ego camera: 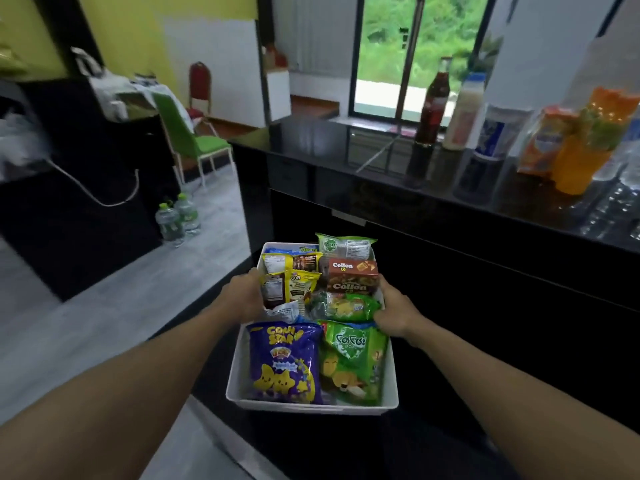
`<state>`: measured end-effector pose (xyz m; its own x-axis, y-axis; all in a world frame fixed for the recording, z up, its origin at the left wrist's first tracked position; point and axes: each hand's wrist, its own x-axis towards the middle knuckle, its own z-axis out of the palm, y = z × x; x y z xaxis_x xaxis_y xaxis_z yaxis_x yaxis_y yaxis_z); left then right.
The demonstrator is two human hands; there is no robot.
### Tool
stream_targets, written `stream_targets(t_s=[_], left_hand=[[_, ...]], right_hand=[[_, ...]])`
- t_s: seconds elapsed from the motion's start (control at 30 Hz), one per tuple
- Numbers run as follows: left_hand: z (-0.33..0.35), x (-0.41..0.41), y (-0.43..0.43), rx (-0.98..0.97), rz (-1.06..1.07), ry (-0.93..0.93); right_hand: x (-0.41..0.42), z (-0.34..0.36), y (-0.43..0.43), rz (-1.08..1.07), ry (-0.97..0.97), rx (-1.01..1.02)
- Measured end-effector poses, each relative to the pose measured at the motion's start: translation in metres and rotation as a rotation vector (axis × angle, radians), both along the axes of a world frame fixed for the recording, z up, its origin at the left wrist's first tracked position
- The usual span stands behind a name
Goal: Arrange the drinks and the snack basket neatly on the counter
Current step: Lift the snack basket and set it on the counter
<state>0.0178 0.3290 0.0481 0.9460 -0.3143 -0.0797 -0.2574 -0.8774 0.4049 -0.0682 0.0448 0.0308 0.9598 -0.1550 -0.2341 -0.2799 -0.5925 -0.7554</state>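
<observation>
Now my left hand (246, 293) and right hand (394, 313) grip the snack basket (311, 407) by its sides; drinks (464, 116) stand on the worktop (311, 140) at two o'clock.

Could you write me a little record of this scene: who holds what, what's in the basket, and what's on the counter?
Held: basket, white, carried in front of the counter, not yet on it
Grip: left hand on the left rim, right hand on the right rim
In basket: purple bag, green bag, Collon box, more snack packs
On counter: cola bottle, white bottle, orange bottle, other drinks, all upright toward the right
On floor: water bottles, far left
</observation>
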Motion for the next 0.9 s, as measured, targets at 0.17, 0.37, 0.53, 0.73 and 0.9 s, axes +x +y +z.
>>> stream_targets(t_s=[0.17, 0.37, 0.53, 0.73, 0.9], left_hand=[[0.028, 0.010, 0.053, -0.024, 0.120, -0.142], [0.073, 0.023, 0.100, -0.026, 0.270, -0.225], [0.116, 0.034, 0.116, -0.020, 0.320, -0.290], [0.167, 0.051, 0.114, -0.037, 0.315, -0.343], [0.204, 0.074, 0.092, -0.057, 0.275, -0.345]], right_hand=[[0.035, 0.035, 0.044, 0.084, -0.062, -0.004], [0.073, 0.080, 0.084, 0.145, -0.133, -0.008], [0.098, 0.118, 0.097, 0.144, -0.187, 0.067], [0.115, 0.171, 0.096, 0.092, -0.227, 0.093], [0.129, 0.205, 0.081, 0.032, -0.249, 0.124]])
